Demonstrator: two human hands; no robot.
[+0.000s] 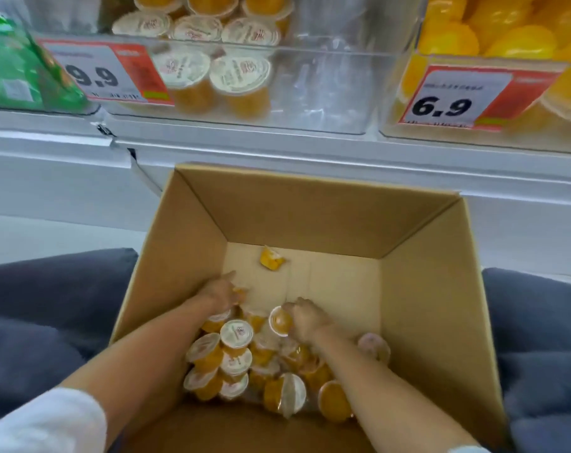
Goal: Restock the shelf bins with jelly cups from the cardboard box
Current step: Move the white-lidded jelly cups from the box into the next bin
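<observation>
An open cardboard box (421, 289) lies between my knees, below the shelf. Several orange jelly cups (236, 335) with white lids are heaped in its near half, and one lone cup (271, 258) lies near the far wall. Both hands are down inside the box. My left hand (223, 292) curls over an orange cup at the far edge of the heap. My right hand (305, 317) grips a cup (280, 321) whose orange base faces me. Above, the clear middle shelf bin (326, 93) holds several of the same cups on its left side.
A 9.9 price tag (104, 73) hangs on the middle bin. The right bin (493, 37) holds yellow-orange jellies behind a 6.9 tag (457, 99). Green packets (19, 67) fill the left bin. A white shelf ledge (310, 155) runs above the box. My dark trouser legs (49, 308) flank it.
</observation>
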